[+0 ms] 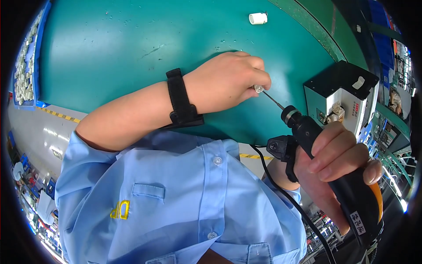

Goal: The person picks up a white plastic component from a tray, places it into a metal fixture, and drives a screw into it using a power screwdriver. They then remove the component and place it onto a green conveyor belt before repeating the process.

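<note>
Green matting covered the table [132, 53] beneath both hands. At the left hand's fingertips sat a small white fitting [258, 89], pinched between thumb and fingers of the closed left hand [228, 81], which wore a black wrist strap [181, 100]. Touching that fitting from the right was the thin bit of a black and orange electric screwdriver [343, 180], gripped in the closed right hand [338, 165]. Beyond the right hand stood a grey metal box [340, 99]. Well above the left hand lay a white plastic cap [257, 18]. Far to its left ran a blue tray of pale parts [26, 66].
</note>
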Available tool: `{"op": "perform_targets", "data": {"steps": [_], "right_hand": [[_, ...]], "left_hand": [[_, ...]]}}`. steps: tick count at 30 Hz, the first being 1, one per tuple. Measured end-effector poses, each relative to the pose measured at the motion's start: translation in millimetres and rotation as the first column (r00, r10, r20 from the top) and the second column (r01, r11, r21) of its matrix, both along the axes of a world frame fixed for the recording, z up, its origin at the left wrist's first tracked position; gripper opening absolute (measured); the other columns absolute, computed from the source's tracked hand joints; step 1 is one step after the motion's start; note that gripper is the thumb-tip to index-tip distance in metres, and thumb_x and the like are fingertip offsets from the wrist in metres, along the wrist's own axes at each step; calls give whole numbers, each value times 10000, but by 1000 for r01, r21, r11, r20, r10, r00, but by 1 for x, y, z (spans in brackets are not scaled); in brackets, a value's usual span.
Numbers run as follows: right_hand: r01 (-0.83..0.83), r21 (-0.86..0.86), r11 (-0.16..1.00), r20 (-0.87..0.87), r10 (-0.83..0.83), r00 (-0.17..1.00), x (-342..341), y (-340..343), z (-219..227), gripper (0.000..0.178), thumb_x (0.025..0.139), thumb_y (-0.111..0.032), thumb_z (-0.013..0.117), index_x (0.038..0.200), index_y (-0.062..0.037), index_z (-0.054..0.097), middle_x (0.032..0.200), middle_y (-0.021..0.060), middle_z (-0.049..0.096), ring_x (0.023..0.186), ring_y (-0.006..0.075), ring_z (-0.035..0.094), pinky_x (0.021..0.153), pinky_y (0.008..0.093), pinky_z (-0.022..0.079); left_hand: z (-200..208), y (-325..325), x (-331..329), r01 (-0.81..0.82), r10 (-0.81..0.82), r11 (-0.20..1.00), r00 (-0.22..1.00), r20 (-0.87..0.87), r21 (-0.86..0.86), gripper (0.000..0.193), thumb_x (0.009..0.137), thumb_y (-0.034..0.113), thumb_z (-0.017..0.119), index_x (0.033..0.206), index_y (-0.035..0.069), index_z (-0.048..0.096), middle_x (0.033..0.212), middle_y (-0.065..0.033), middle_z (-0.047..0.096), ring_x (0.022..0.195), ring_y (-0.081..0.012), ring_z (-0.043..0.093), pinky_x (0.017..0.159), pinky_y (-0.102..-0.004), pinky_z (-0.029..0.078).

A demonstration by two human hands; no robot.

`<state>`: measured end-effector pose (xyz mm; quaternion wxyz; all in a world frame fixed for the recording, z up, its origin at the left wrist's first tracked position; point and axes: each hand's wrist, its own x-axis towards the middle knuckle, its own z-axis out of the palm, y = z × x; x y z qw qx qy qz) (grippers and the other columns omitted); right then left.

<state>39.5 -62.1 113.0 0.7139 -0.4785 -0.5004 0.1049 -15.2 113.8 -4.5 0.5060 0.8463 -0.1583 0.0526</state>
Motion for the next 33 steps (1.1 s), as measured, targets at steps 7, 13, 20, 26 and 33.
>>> {"op": "perform_targets", "data": {"steps": [7, 13, 20, 26, 33], "right_hand": [[93, 57, 994, -23, -92, 996, -6, -8, 6, 887, 704, -738, 662, 1245, -62, 467, 734, 29, 532, 573, 138, 493, 584, 285, 352], [-21, 93, 995, -134, 34, 990, -5, -3, 6, 724, 786, -624, 669, 1200, -51, 511, 742, 30, 541, 554, 142, 498, 516, 262, 370], [-13, 64, 998, -747, 57, 663, 4, -12, 2, 292, 976, -306, 510, 1021, -40, 621, 807, 159, 648, 573, 237, 633, 567, 302, 540], [310, -635, 708, -67, -450, 890, 15, 21, -21, 188, 818, 52, 655, 1002, 13, 667, 845, 122, 677, 703, 175, 694, 662, 233, 549], [300, -692, 657, 81, -342, 936, 12, 44, -14, 119, 767, 80, 699, 882, 52, 682, 850, 98, 685, 757, 160, 711, 679, 223, 548]], "left_hand": [[8, 0, -3, -15, 14, 998, 1000, -19, -69, 239, 772, 99, 723, 1001, 110, 657, 945, -55, 609, 939, -265, 590, 823, -384, 490], [8, 5, -3, 15, -18, 999, 998, 65, 47, 264, 752, 97, 751, 996, 98, 652, 979, -47, 604, 940, -248, 589, 811, -375, 494], [36, 12, -7, -78, 69, 988, 995, -72, -136, 271, 736, 33, 765, 973, 64, 637, 932, -49, 579, 794, -193, 615, 677, -305, 521], [51, 15, -10, -251, 263, 923, 965, 1, -291, 253, 721, -1, 767, 918, 40, 614, 887, -64, 561, 701, -175, 607, 605, -278, 503], [58, 32, -15, -341, 359, 932, 919, 166, -125, 265, 697, -1, 777, 896, 41, 607, 864, -66, 571, 700, -194, 608, 596, -293, 502]]}}
